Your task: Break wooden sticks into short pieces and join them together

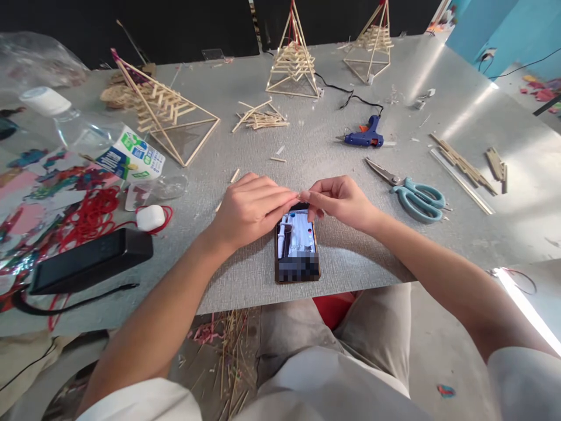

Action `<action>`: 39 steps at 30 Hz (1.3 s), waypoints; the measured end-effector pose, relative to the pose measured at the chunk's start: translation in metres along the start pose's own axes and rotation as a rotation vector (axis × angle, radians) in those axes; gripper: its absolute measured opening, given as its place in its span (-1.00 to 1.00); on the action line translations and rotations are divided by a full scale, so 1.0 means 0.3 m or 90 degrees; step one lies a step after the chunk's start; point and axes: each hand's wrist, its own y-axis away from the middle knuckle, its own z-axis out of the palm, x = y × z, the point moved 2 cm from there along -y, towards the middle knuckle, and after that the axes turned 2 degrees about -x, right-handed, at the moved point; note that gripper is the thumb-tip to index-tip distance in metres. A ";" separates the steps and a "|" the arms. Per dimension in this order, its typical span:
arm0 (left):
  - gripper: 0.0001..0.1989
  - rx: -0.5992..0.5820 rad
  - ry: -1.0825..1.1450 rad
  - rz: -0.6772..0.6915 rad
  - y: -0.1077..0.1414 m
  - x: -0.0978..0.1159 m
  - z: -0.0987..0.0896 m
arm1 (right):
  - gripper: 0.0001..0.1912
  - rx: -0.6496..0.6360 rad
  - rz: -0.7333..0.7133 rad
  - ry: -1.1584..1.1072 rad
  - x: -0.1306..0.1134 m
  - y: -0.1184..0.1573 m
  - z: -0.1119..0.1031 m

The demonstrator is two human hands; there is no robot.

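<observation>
Over the top end of a phone (298,234) with a lit screen, the fingertips of both my hands meet. My left hand (256,207) has its fingers pressed together, thumb underneath. My right hand (337,202) is closed in a pinch at the same spot. Whatever sits between the fingertips is too small to make out. Short wooden sticks (235,175) lie beside my left hand, partly covered by it. Beyond the hands are a single short stick (277,159) and a loose pile of sticks (265,120).
Stick pyramids stand at the back left (175,126), back middle (293,67) and back right. A blue glue gun (366,135), scissors (418,199) and flat wooden strips (464,164) lie to the right. At left are a plastic bottle (92,131), red cord (99,210) and a black device (94,260).
</observation>
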 end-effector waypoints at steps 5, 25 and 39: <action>-0.83 -0.016 -0.051 0.026 0.003 0.001 0.005 | -0.50 0.000 -0.015 0.066 0.023 -0.004 -0.001; -0.91 0.152 -0.055 0.041 0.007 0.039 0.007 | -0.56 -0.152 0.085 -0.138 0.025 -0.003 0.005; -0.71 0.274 0.272 -0.462 0.024 0.013 0.032 | -0.45 -0.021 -0.076 -0.025 0.001 0.002 -0.011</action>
